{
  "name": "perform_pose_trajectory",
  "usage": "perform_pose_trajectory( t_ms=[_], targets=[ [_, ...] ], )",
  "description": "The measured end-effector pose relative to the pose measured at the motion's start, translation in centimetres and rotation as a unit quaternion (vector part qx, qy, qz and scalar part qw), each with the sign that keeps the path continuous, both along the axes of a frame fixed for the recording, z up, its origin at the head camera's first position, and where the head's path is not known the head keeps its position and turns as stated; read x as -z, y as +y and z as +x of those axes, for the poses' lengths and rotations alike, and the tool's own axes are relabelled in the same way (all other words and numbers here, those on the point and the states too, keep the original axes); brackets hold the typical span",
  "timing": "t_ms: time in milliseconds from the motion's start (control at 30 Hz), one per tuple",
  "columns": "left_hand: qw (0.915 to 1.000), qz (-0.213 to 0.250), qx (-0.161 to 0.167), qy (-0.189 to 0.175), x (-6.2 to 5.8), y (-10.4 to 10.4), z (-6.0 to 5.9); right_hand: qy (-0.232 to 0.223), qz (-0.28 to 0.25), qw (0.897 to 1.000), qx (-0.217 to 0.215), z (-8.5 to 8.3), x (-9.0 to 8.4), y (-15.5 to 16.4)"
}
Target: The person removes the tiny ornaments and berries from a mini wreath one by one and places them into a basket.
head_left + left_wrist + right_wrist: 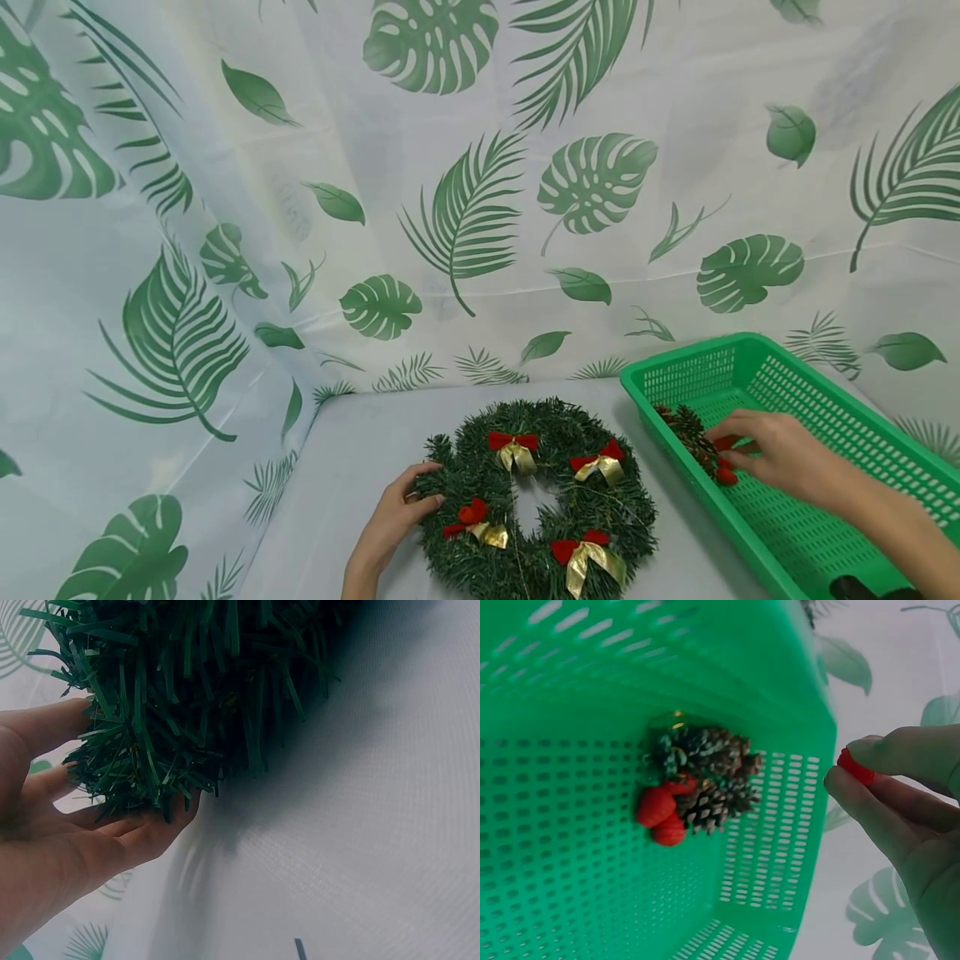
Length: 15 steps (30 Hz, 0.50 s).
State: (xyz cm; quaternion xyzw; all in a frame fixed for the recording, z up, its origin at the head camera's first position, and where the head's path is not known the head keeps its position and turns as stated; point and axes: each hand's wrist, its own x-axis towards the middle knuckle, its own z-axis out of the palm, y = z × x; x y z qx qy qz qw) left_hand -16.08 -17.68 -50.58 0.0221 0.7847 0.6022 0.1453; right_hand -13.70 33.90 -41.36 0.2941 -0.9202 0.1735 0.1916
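Observation:
A round green tinsel wreath (630, 508) with red and gold bows (588, 554) lies on the white cloth. My left hand (393, 517) grips its left edge; in the left wrist view the fingers (161, 840) curl under the green tips. Over the green basket (750, 546), my right hand (783, 454) pinches a small red ball (857, 766) between thumb and fingertips. Brown pine cones (690, 437) sit in the basket by its left wall, just beside that hand. More red balls (660, 814) lie against the cones in the right wrist view.
The perforated basket stands right of the wreath, close to the back sheet (525, 317) with its green leaf print. A dark object (855, 587) shows at the bottom right edge. White cloth (360, 442) extends left of the wreath.

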Motion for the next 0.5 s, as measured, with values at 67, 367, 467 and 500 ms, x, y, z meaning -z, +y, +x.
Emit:
perform_pose_trajectory(
  t_ms=[67, 367, 467, 500],
  targets=[
    [1.0, 0.001, 0.0, 0.001, 0.0, 0.0, 0.0, -0.02, 0.005, 1.0, 0.01, -0.3, 0.0, 0.2],
    [1.0, 0.006, 0.002, -0.001, 0.1, -0.1, -0.1, -0.095, 0.022, 0.994, 0.043, -1.3, 0.6, 1.1],
    [1.0, 0.002, 0.002, 0.001, 0.1, -0.1, -0.1, -0.128, 0.018, 0.99, 0.048, -1.8, 0.9, 1.4],
    [1.0, 0.001, 0.002, 0.001, 0.1, -0.1, -0.1, -0.136, 0.018, 0.989, 0.049, -1.9, 1.1, 1.5]
  ],
)
